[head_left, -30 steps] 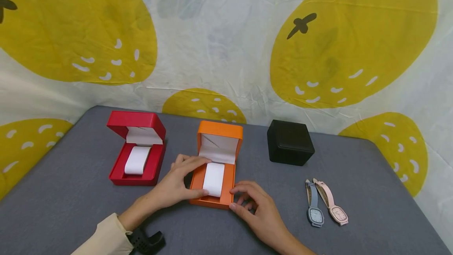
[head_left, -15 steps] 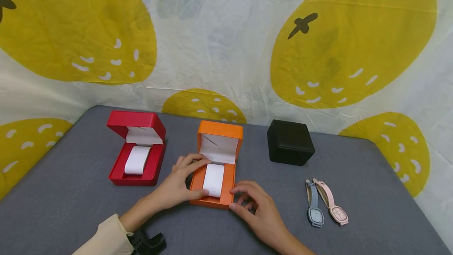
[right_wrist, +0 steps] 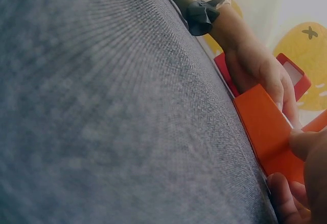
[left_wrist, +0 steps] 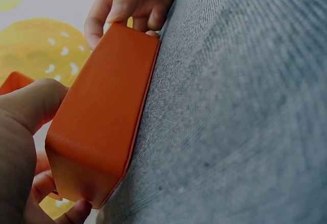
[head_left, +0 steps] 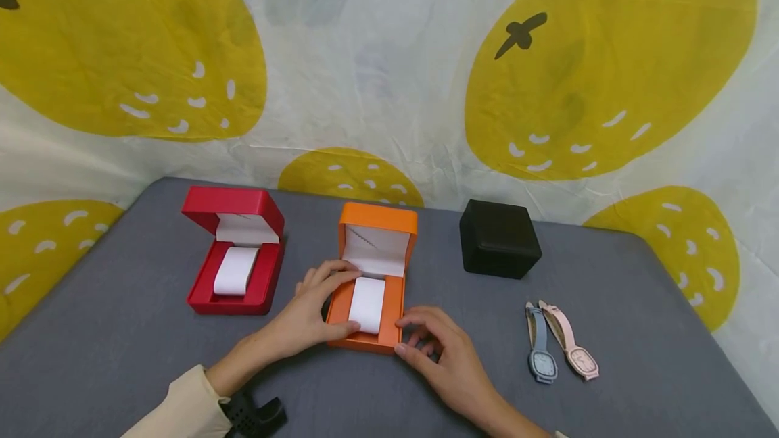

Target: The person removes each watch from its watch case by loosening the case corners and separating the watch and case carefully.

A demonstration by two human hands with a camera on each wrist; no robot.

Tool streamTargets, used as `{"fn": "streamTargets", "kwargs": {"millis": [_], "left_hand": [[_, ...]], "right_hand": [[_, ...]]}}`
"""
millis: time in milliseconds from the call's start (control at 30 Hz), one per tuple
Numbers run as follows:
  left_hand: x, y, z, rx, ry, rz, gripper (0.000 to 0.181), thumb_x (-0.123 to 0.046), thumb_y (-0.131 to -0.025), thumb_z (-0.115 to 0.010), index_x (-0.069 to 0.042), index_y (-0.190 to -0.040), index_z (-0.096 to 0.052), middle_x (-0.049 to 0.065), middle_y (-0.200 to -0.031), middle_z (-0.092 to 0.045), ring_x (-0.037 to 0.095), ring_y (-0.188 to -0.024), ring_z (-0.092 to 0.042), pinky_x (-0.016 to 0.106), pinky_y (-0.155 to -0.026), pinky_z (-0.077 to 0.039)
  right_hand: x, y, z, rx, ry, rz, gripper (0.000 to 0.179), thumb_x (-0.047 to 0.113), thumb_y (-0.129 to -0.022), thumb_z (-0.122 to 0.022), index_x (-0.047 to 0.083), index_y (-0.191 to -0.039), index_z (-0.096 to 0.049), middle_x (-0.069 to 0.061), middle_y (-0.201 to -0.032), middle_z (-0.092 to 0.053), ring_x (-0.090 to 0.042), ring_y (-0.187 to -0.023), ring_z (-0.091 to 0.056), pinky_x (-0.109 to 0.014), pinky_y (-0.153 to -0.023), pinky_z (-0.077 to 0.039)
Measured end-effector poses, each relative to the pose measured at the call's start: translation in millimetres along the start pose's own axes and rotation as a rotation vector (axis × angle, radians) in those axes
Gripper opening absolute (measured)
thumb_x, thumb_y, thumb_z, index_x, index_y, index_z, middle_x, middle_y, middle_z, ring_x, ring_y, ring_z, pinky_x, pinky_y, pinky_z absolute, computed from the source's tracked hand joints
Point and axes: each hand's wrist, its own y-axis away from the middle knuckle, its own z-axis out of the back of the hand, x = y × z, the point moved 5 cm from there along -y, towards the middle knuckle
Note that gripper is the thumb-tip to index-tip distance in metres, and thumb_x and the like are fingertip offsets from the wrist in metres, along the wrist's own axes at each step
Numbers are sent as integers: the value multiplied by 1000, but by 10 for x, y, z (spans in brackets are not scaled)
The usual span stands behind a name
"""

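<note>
An orange watch box (head_left: 394,303) stands with its lid raised on the grey table, a white cushion (head_left: 367,305) inside. My left hand (head_left: 307,313) grips its left side, the thumb over the front rim and the fingers reaching toward the hinge. At the front right corner, my right hand (head_left: 447,360) holds the box between thumb and curled fingers. The left wrist view shows the box's front wall (left_wrist: 102,96) resting on the cloth, with a hand at either end. In the right wrist view, the right thumb (right_wrist: 301,142) lies at the upper edge of the box.
Left of the orange box sits an opened red watch box (head_left: 268,282) with a white cushion. A closed black box (head_left: 500,238) stands at the back right. Nearer on the right lie a blue watch (head_left: 540,350) and a pink watch (head_left: 572,343). A patterned curtain (head_left: 365,86) hangs behind the table.
The head view has tilted slightly, so the scene sits a little higher in frame. Both hands keep the same hold on the orange watch box, which stays in place.
</note>
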Motion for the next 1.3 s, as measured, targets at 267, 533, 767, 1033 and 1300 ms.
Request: {"fn": "streamTargets", "kwargs": {"millis": [267,533,767,1033,1300], "left_hand": [[-53,-56,93,-38,2,-92,57,-27,-77,-79,-21,-130,-58,2,-132,-44,21,-114,-37,43,-76,-26],[-104,-63,93,-86,-14,-77,49,-25,-82,-76,-20,-128,-61,2,-132,-46,21,-112,-39,41,-74,-26],[-177,77,67,-172,25,65,50,-16,-82,-75,-11,-128,-59,5,-134,-46,24,-120,-42,57,-93,-35],[-190,369,16,-191,30,240,70,-27,-78,-79,-7,-138,-48,6,-133,-51,25,-122,-48,50,-99,-40],[-185,427,-23,-153,-62,263,82,-23,-73,-84,-7,-143,-43,13,-140,-47,32,-129,-42,54,-101,-36]], "right_hand": [[113,-63,40,-3,16,50,25,5,-83,-73,11,-106,-65,-6,-114,-58,-13,-77,-59,-27,-62,-52],[134,-78,76,-1,5,87,25,3,-83,-73,8,-107,-65,-8,-113,-58,-14,-77,-60,-27,-62,-52],[46,-38,59,3,-10,77,26,2,-83,-72,8,-108,-65,-12,-119,-57,-15,-78,-60,-28,-62,-52],[-252,13,-7,-7,-79,-25,27,18,-85,-73,21,-111,-66,2,-132,-52,-14,-109,-57,-28,-73,-54],[-264,12,-34,-16,-113,-57,32,23,-81,-77,23,-111,-66,4,-134,-52,-13,-116,-53,-28,-79,-53]]}}
